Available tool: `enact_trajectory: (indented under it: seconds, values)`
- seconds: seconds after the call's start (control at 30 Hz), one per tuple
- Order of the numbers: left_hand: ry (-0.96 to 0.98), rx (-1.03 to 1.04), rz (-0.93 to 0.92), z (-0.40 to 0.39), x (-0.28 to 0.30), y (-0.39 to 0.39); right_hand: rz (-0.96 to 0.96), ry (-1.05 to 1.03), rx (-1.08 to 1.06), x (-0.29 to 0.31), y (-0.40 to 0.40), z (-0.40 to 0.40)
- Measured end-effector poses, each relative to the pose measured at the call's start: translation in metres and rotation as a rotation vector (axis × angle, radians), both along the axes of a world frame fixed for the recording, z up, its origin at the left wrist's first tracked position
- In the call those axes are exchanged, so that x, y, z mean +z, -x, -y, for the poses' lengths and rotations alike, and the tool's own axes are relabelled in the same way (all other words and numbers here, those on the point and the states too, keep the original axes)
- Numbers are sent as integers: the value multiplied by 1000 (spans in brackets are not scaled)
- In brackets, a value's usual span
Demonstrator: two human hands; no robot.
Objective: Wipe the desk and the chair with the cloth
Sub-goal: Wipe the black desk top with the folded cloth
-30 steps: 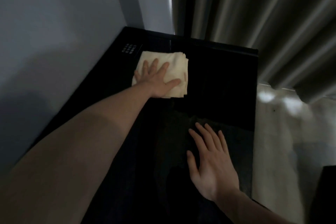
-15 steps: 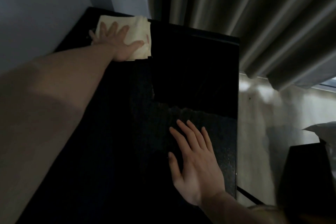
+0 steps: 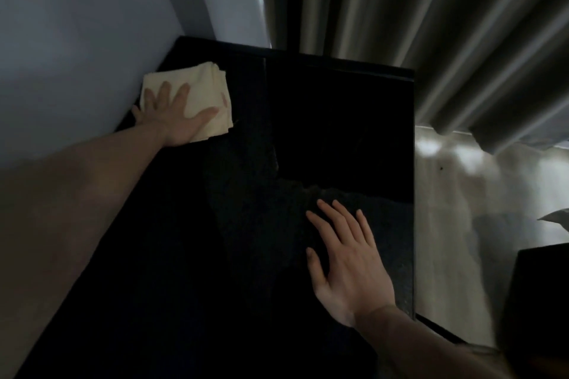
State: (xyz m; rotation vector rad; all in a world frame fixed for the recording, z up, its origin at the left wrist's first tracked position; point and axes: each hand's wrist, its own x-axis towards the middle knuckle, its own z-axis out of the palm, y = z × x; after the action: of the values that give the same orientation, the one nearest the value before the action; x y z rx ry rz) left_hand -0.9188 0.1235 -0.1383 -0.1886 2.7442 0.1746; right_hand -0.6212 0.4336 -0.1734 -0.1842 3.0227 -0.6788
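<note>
A folded pale yellow cloth [image 3: 200, 86] lies on the black desk [image 3: 338, 132] near its far left corner, against the wall. My left hand [image 3: 175, 114] presses flat on the cloth with fingers spread and straight. My right hand [image 3: 348, 261] rests flat on the desk top near its right edge, fingers straight and a little apart, holding nothing. The chair cannot be made out for certain.
A grey-white wall [image 3: 77, 55] runs along the desk's left side. Grey curtains [image 3: 415, 24] hang behind the far edge. A pale glossy floor [image 3: 462, 209] lies to the right, with a dark object [image 3: 538, 301] at the lower right.
My left hand slid the cloth away to the far left corner of the desk, then drew it back slightly along the wall. My right hand stayed planted on the desk.
</note>
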Motion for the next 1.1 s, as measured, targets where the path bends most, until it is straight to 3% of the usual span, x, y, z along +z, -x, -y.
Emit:
enact_trajectory:
  seconds: [0.7, 0.8, 0.93, 1.1]
  values:
    - [13, 96, -16, 143, -16, -333, -186, -29, -22, 0, -16, 9]
    - [-9, 105, -4, 156, -12, -390, -246, 119, -39, 12, -53, 41]
    - [-32, 121, 21, 168, -8, -461, -123, 282, 123, 27, -144, 115]
    - [-23, 142, 62, 176, -1, -543, 89, 239, 313, 29, -251, 168]
